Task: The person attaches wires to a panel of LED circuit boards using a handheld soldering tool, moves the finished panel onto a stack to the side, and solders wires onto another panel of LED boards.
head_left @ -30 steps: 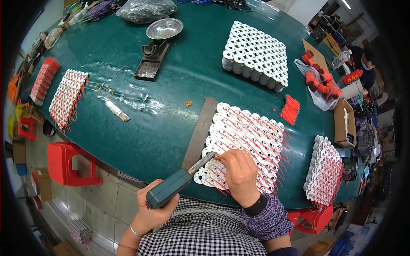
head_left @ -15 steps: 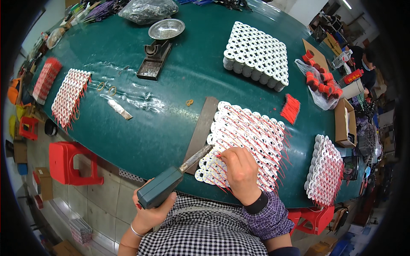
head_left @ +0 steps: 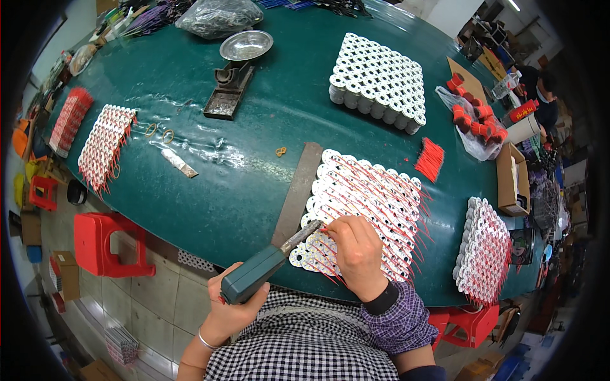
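White ring-faced cylinders [head_left: 365,193] threaded with red wires make one block on the green table [head_left: 210,209], in front of the person. The left hand [head_left: 223,317] grips one dark-green pistol-shaped iron [head_left: 255,272]; the right hand [head_left: 359,255] pinches what looks like one wire end [head_left: 325,230] near its tip. The step appears to be fixing that end, calling for a steady pinch. One flat bar [head_left: 298,190] edges the block's left; beyond are one wireless white block [head_left: 377,79] and one red wire bundle [head_left: 430,160].
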`<move>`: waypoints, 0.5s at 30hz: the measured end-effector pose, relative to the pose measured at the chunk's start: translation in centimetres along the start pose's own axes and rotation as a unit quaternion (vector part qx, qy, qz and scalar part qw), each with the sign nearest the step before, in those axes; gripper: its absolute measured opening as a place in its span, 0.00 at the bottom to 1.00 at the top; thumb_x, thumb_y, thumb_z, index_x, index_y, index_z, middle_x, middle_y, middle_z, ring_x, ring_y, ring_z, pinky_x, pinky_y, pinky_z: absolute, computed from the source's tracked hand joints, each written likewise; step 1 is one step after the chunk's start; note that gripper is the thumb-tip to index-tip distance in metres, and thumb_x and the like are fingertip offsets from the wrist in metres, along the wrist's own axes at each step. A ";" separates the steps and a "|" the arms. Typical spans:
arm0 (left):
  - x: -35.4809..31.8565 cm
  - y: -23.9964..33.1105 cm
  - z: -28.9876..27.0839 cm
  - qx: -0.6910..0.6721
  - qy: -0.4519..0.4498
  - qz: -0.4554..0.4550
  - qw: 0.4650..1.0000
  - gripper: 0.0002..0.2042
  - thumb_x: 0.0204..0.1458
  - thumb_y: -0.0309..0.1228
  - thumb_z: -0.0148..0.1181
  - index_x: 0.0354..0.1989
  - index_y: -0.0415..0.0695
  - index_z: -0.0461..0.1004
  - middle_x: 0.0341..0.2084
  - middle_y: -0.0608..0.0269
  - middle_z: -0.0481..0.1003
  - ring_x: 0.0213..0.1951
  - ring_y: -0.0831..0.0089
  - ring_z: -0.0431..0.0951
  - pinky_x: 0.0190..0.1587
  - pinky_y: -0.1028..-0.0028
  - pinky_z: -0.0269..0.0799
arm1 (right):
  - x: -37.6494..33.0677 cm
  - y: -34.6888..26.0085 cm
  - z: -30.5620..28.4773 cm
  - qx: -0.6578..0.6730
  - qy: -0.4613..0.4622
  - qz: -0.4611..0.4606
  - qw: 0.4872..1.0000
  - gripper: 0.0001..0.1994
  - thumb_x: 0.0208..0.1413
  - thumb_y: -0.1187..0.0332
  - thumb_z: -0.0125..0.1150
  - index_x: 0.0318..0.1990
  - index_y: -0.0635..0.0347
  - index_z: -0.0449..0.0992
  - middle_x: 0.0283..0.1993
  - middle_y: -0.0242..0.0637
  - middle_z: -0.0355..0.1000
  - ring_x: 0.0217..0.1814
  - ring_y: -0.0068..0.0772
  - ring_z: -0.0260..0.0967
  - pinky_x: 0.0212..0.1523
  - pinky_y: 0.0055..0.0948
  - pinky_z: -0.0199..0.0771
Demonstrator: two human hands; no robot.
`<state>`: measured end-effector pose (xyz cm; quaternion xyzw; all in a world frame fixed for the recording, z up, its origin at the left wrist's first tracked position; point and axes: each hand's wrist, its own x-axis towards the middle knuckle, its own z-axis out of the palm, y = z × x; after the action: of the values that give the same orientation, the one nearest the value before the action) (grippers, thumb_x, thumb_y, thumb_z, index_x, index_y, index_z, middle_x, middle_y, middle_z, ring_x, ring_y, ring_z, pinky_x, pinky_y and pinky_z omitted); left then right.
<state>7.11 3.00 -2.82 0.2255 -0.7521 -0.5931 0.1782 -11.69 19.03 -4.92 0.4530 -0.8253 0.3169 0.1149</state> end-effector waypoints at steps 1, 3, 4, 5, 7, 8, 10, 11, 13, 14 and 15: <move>0.0 0.0 0.0 0.000 -0.001 0.000 1.000 0.07 0.46 0.20 0.68 0.34 0.33 0.79 0.27 0.63 0.78 0.26 0.81 0.75 0.27 0.80 0.69 | 0.0 0.0 0.0 -0.001 0.000 -0.002 1.000 0.09 0.45 0.79 0.61 0.37 0.62 0.74 0.36 0.39 0.72 0.37 0.40 0.71 0.37 0.36 0.71; 0.2 0.2 0.1 0.013 0.001 0.016 1.000 0.07 0.46 0.20 0.68 0.34 0.33 0.79 0.26 0.63 0.77 0.24 0.81 0.74 0.26 0.79 0.68 | -0.1 0.1 0.0 0.001 -0.002 -0.001 1.000 0.09 0.45 0.79 0.61 0.37 0.62 0.74 0.36 0.39 0.72 0.37 0.40 0.71 0.37 0.36 0.71; 0.3 0.2 0.1 0.013 0.001 0.016 1.000 0.07 0.46 0.20 0.68 0.34 0.33 0.79 0.26 0.63 0.77 0.24 0.81 0.74 0.26 0.79 0.68 | -0.1 0.1 0.0 0.002 -0.004 0.001 1.000 0.09 0.45 0.79 0.60 0.37 0.62 0.74 0.36 0.38 0.72 0.37 0.40 0.71 0.37 0.36 0.71; 0.3 0.2 0.0 0.017 -0.002 0.013 1.000 0.07 0.46 0.20 0.68 0.33 0.33 0.79 0.26 0.63 0.77 0.24 0.81 0.74 0.26 0.79 0.68 | -0.1 0.1 0.0 0.002 -0.004 0.001 1.000 0.09 0.45 0.79 0.60 0.37 0.62 0.74 0.36 0.38 0.72 0.37 0.40 0.71 0.37 0.36 0.71; 0.3 0.2 0.0 0.022 -0.005 0.011 1.000 0.07 0.46 0.20 0.67 0.33 0.34 0.79 0.26 0.63 0.77 0.24 0.81 0.74 0.26 0.79 0.67 | -0.1 0.0 0.0 -0.001 -0.006 0.001 1.000 0.09 0.45 0.79 0.60 0.37 0.62 0.74 0.36 0.38 0.72 0.37 0.39 0.71 0.36 0.36 0.71; 0.3 0.1 0.0 0.020 -0.003 0.008 1.000 0.07 0.46 0.20 0.67 0.33 0.34 0.79 0.26 0.63 0.77 0.24 0.81 0.74 0.26 0.79 0.67 | 0.0 0.0 0.0 -0.001 -0.006 0.001 1.000 0.09 0.45 0.79 0.60 0.37 0.62 0.74 0.36 0.38 0.72 0.37 0.39 0.71 0.36 0.36 0.71; 0.3 0.1 0.0 0.018 -0.002 0.006 1.000 0.07 0.46 0.20 0.67 0.33 0.34 0.78 0.26 0.63 0.77 0.24 0.81 0.73 0.25 0.79 0.67 | 0.0 0.0 0.0 -0.004 -0.002 0.001 1.000 0.09 0.46 0.79 0.60 0.37 0.62 0.74 0.36 0.38 0.72 0.37 0.39 0.71 0.36 0.36 0.71; 0.3 0.1 -0.1 0.021 -0.002 0.007 1.000 0.07 0.46 0.20 0.67 0.33 0.34 0.79 0.26 0.63 0.77 0.24 0.81 0.74 0.26 0.79 0.67 | 0.0 0.0 0.0 -0.004 -0.002 0.001 1.000 0.09 0.46 0.79 0.60 0.37 0.62 0.74 0.36 0.38 0.72 0.37 0.39 0.71 0.36 0.36 0.71; 0.1 0.2 -0.2 0.025 -0.002 0.009 1.000 0.07 0.46 0.20 0.68 0.33 0.34 0.79 0.26 0.63 0.77 0.24 0.81 0.74 0.26 0.79 0.68 | -0.1 0.0 0.1 -0.005 0.003 -0.001 1.000 0.09 0.46 0.78 0.60 0.36 0.62 0.74 0.36 0.38 0.72 0.37 0.40 0.71 0.36 0.36 0.71; 0.0 0.4 -0.2 0.008 0.006 -0.008 1.000 0.07 0.46 0.20 0.68 0.34 0.34 0.79 0.26 0.63 0.77 0.25 0.81 0.74 0.26 0.79 0.68 | 0.0 0.1 0.1 -0.005 0.003 0.000 1.000 0.09 0.46 0.78 0.60 0.36 0.62 0.74 0.36 0.38 0.72 0.37 0.40 0.71 0.36 0.36 0.71; -0.2 0.5 -0.2 -0.010 0.014 -0.026 1.000 0.08 0.46 0.21 0.68 0.35 0.34 0.79 0.27 0.63 0.77 0.25 0.81 0.75 0.27 0.79 0.69 | 0.0 0.1 0.1 -0.003 0.002 0.000 1.000 0.08 0.46 0.78 0.61 0.36 0.61 0.74 0.36 0.38 0.72 0.37 0.39 0.71 0.37 0.36 0.71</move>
<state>7.34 3.06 -2.30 0.2516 -0.7376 -0.6014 0.1756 -11.72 19.05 -5.01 0.4523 -0.8261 0.3148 0.1179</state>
